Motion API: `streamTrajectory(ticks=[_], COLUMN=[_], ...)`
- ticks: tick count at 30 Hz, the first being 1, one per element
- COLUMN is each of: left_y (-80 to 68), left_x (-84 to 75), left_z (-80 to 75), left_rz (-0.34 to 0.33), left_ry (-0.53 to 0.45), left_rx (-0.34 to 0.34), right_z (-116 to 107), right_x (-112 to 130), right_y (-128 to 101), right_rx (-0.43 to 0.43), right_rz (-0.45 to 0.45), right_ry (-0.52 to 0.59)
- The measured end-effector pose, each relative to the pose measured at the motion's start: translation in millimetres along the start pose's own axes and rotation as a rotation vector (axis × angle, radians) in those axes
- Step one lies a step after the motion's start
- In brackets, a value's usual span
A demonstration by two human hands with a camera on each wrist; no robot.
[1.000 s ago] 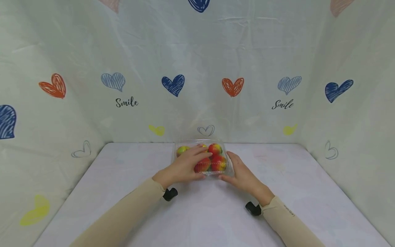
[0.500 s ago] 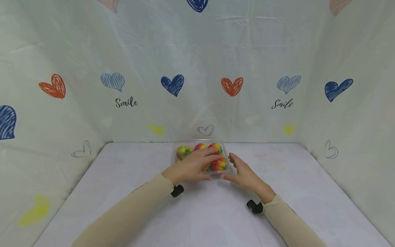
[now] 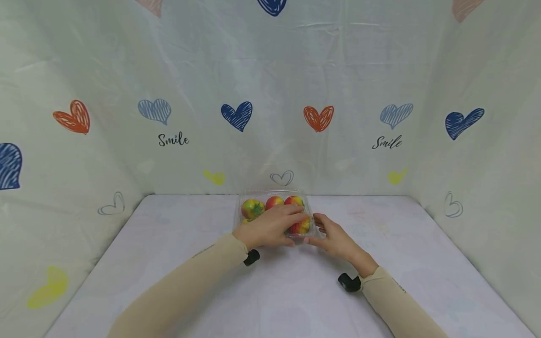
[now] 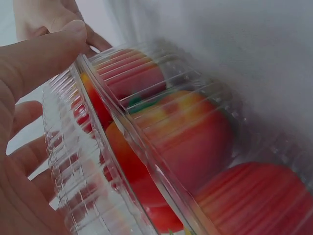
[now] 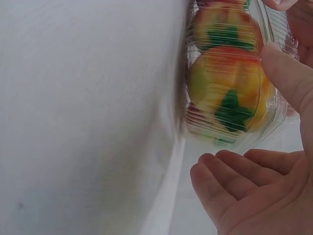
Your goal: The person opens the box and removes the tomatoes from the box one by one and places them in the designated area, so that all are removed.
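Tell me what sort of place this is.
Probably a small recording booth, though the wider room isn't visible: white sheeting printed with hearts and "Smile" hangs at the back and both sides of a pale tabletop, and a black device sits at each wrist.

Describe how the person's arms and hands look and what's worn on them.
The left sleeve and right sleeve are long and beige, with small dark lettering too small to read. A black left camera and right camera sit at the wrists. The left hand and right hand wear no gloves.
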State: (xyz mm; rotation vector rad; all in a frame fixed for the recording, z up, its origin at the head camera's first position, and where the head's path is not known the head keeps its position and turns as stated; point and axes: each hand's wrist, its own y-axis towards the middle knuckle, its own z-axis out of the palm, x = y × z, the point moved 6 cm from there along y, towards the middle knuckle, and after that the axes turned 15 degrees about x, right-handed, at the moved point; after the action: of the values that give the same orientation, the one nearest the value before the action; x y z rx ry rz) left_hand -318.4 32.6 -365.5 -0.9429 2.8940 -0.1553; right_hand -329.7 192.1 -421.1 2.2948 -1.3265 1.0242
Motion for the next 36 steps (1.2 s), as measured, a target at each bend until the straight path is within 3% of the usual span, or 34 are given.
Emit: streamTrajectory(ticks=[17,25,36], left_y=[14.1,15.8,17.5], left_x=[-1.5,1.9,4.1], left_z=[3.8,3.3,2.6], left_rz=[-0.002,-0.061,-0.089], left_ry=[-0.039,-0.091,-0.112], left_rx=[0.031,0.072,0.115], right_z=[0,0,0], right_x=[-2,-2,-2], right_y=[-1,-1,-3], right_rx=[0.023,0.028,0.045], right_rz=[-0.015,-0.015,-0.044], right_ry=[0.036,0.038,0.063])
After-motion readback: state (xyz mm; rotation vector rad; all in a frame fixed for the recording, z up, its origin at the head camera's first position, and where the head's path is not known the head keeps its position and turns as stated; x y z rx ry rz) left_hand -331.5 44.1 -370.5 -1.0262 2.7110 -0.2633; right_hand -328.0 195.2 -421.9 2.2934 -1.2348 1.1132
